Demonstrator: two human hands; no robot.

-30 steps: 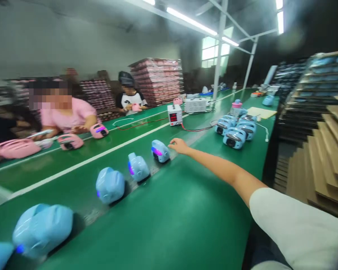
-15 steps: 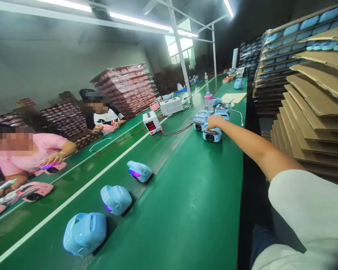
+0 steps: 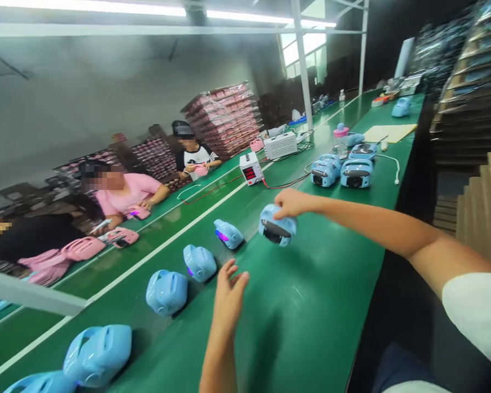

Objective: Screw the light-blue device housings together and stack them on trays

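My right hand (image 3: pixel 291 202) is closed around a light blue toy car (image 3: pixel 276 227), held just above the green conveyor belt (image 3: pixel 319 284). My left hand (image 3: pixel 229 292) is raised over the belt with fingers spread, holding nothing, close to the row of blue toys. That row runs along the belt's middle: one toy (image 3: pixel 228 233) with a purple light, another toy (image 3: pixel 199 262), a third toy (image 3: pixel 166 291), and a larger blue toy (image 3: pixel 98 353) nearest me. A cluster of blue cars (image 3: pixel 343 170) stands farther along on the right.
A power supply (image 3: pixel 249 167) with red digits and a white box (image 3: pixel 280 145) sit mid-belt, with red cables. Across the belt, several people handle pink toys (image 3: pixel 118 236). Wrapped pink stacks (image 3: pixel 225 117) stand behind them. Cardboard sheets (image 3: pixel 485 191) and stacked trays are on the right.
My right hand lifted a blue car from the far cluster and carried it back toward me. My left hand has come into view over the belt.
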